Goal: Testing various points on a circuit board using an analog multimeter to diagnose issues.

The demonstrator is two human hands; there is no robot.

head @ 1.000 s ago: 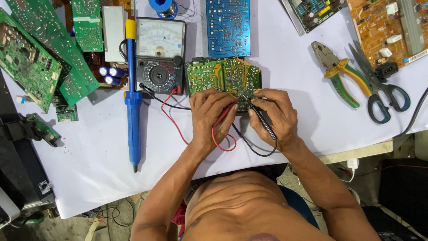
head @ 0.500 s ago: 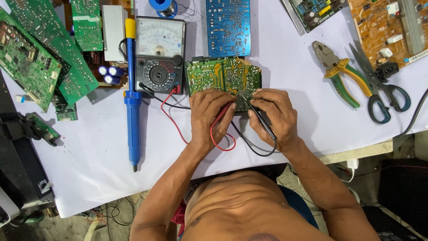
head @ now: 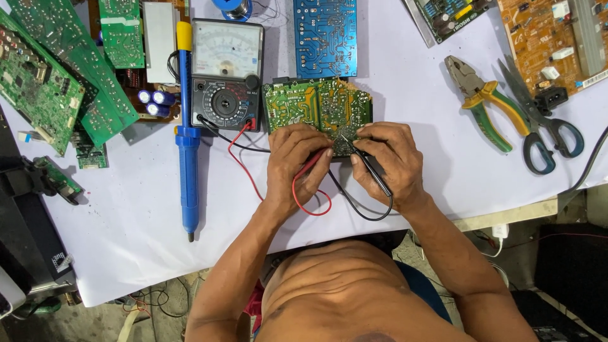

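Observation:
A green circuit board [head: 316, 104] lies solder side up on the white table cover [head: 405, 95]. My left hand [head: 292, 161] pinches a red test probe [head: 311, 166] whose tip touches the board's near edge. My right hand [head: 387, 161] pinches a black test probe [head: 364, 161] with its tip on the same edge, close to the red one. Red and black leads loop under my wrists back to an analog multimeter [head: 227, 73] standing just left of the board.
A blue desoldering pump [head: 186, 136] lies left of the meter. Several green boards [head: 57, 76] are stacked at far left. A blue board [head: 324, 35] sits behind. Pliers [head: 484, 101], scissors [head: 544, 126] and an orange board [head: 557, 38] lie at right.

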